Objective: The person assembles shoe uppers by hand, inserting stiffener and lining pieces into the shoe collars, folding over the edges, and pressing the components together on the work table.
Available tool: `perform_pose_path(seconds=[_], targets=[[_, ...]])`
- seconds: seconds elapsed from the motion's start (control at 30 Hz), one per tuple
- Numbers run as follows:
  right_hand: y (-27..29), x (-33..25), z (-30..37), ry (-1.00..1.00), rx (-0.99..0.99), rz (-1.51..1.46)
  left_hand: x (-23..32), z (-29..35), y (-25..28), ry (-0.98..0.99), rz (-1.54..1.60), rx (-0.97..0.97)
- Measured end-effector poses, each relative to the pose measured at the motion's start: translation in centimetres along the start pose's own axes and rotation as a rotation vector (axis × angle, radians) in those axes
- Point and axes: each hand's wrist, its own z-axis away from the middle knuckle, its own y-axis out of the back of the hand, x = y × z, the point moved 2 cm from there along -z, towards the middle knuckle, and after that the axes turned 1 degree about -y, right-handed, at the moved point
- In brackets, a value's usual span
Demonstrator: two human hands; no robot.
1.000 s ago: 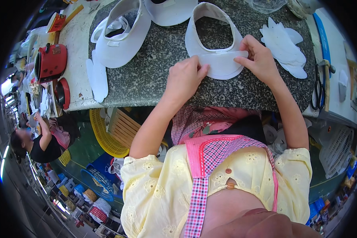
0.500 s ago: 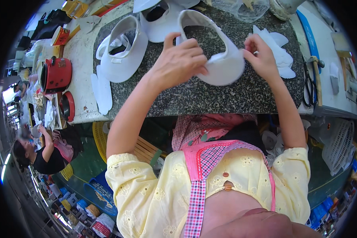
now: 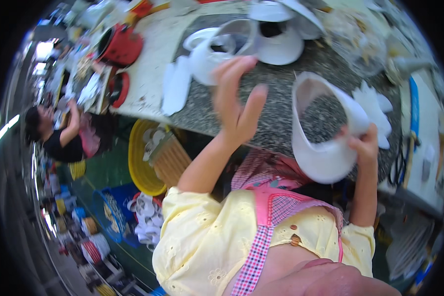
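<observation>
A white shoe upper (image 3: 316,165), with a wide oval opening, is tilted over the table's front edge. My right hand (image 3: 366,147) pinches its right side, thumb outside and fingertips inside the opening. To the left, my left hand (image 3: 239,101) is raised with thumb and fingers spread, holding nothing; motion blurs it slightly. Just beyond its fingertips lie more white uppers (image 3: 279,48) on the speckled dark stone slab (image 3: 202,106). Flat white sole-shaped pieces (image 3: 176,86) lie at the slab's left edge. Beyond my right hand is a pile of thin white cut pieces (image 3: 375,106).
A red pot (image 3: 126,45) stands at the table's left. At far right lie a blue strip (image 3: 414,106) and black-handled scissors (image 3: 398,165). A clear bag (image 3: 357,42) sits at the back. Below left are a yellow basket (image 3: 133,163) and a co-worker (image 3: 66,138).
My view has swung left. The upper has come nearer to me, now held by my right hand alone. My left hand has come away from it, fingers spread.
</observation>
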Motion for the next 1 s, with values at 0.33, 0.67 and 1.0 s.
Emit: perform_pose_path(seconds=[0.33,0.67,1.0], targets=[[0.1,2.1,-0.9,-0.009,-0.110,0.323,-1.4,4.1,-5.8,0.674,0.708,-0.996],[-2.5,3.2,0.7,0.440,0.407,0.535,-3.1,0.0,-8.0,-0.205,-0.524,-0.104],[-3.7,1.2,-5.3,0.255,0.300,-0.413,-0.2,3.0,-5.3,0.053,-0.126,-0.354]])
